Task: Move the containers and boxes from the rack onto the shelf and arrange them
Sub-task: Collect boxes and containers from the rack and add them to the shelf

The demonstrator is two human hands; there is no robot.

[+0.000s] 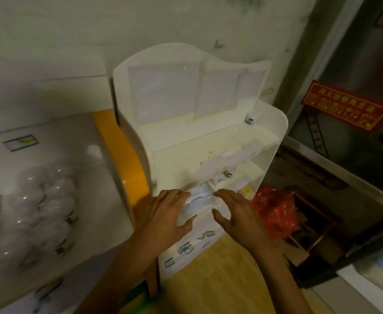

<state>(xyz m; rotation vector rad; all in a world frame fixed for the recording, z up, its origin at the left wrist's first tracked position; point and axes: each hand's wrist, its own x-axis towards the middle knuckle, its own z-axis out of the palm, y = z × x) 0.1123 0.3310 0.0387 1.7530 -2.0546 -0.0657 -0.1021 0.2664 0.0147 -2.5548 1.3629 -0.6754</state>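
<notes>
Hands, left (163, 211) and right (238, 211), flank clear packet (197, 200), grip open.

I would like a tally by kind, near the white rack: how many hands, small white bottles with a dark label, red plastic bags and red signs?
Hands: 2, left hand and right hand
Small white bottles: 2, upper bottle and lower bottle
red plastic bag: 1
red sign: 1
Total: 6

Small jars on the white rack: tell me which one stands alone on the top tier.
The small jar in the top tier's back right corner stands alone; the other jar sits lower, among boxes and packets.
</notes>
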